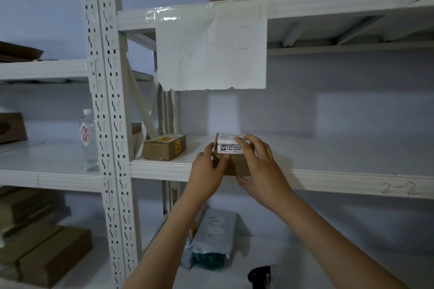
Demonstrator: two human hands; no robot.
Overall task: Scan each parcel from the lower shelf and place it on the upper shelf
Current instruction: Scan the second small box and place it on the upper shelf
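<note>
Brown parcel (234, 159) gripped by 2 hands: left hand (206, 171), right hand (260, 166).

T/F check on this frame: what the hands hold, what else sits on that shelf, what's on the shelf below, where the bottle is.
1. Both hands grip one cardboard parcel: left hand, right hand. True.
2. A second small box sits to the left of it on the same shelf. True.
3. The held parcel has no label. False: a white printed label faces the camera.
4. The shelf below holds only cardboard boxes. False: a grey plastic mailer bag lies there.
5. A water bottle stands in the neighbouring bay on the left. True.
</note>
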